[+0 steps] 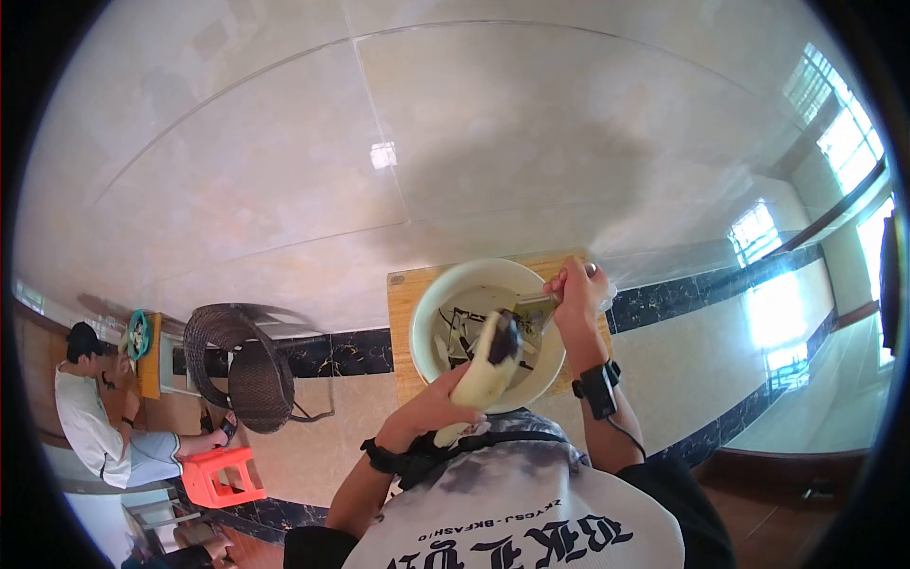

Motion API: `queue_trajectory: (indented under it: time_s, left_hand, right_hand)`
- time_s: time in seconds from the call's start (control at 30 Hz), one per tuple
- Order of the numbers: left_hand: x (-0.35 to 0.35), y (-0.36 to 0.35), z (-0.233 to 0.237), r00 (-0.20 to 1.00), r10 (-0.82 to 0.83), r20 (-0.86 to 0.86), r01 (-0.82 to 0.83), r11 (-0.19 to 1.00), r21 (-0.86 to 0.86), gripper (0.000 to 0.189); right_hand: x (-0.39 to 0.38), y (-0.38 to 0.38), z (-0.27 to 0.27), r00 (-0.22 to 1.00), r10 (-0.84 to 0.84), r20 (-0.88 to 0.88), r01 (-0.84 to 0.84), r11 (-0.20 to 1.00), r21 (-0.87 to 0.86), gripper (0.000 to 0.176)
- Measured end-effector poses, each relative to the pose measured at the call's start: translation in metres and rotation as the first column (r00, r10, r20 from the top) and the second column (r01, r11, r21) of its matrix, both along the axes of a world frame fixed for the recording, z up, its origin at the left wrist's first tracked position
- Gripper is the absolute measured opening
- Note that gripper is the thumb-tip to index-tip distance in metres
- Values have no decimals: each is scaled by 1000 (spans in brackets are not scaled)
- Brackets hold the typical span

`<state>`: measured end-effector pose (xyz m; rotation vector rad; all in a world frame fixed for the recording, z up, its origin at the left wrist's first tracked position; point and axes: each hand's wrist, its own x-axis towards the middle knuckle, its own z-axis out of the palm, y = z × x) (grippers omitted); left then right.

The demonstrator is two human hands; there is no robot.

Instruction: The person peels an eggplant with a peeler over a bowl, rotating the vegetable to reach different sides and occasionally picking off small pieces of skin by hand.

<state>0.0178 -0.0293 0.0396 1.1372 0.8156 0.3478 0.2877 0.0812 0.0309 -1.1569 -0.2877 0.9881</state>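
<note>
Pale vegetable (483, 375), one, over the basin (424, 327); long axis slanting from my left hand (428, 410), fingers wrapped round its lower end, up towards my right hand (576, 292), fingers curled round a tool (536, 301) beside the dark end.

Pale vegetable (483, 376), dark-tipped, tilted over basin (418, 327); tool (591, 270) near.

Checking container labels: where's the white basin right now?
Centre of the head view: the white basin sits on the wooden table by the wall, under the partly peeled vegetable, with the right hand at the basin's right side.
</note>
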Motion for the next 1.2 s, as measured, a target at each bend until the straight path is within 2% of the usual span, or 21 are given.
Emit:
queue_trajectory:
  time_s: [0.03, 0.13, 0.23, 0.37, 0.5, 0.6, 0.8, 1.2]
  left_hand:
    - [2, 1, 14, 999, -38, 25, 38, 999, 0, 91]
    - [8, 6, 8, 995, 51, 80, -69, 967, 244, 82]
    - [-1, 13, 9, 982, 184, 45, -180, 980, -86, 71]
    - [-13, 20, 12, 947, 296, 127, -281, 952, -120, 52]
    - [-14, 23, 23, 921, 334, 202, -314, 941, -126, 54]
    - [-15, 22, 20, 928, 306, 211, -282, 950, -136, 55]
    - [-5, 19, 18, 936, 292, 195, -274, 955, -117, 62]
    - [-3, 16, 15, 926, 306, 221, -280, 950, -141, 57]
  right_hand:
    - [3, -1, -4, 998, -41, -44, 40, 999, -19, 20]
    - [8, 0, -8, 985, -99, -145, 93, 995, -47, 18]
    - [4, -9, -15, 977, -70, -202, 65, 997, -27, 21]
    - [-3, -20, -21, 970, -8, -244, 11, 1000, 13, 26]
    - [-13, -25, -21, 953, 70, -295, -68, 998, 18, 30]
    - [-25, -30, -15, 959, 101, -264, -101, 995, 14, 29]
    - [-44, -34, -5, 960, 202, -193, -177, 975, 136, 28]
    - [-54, -44, 11, 963, 228, -142, -200, 962, 188, 25]
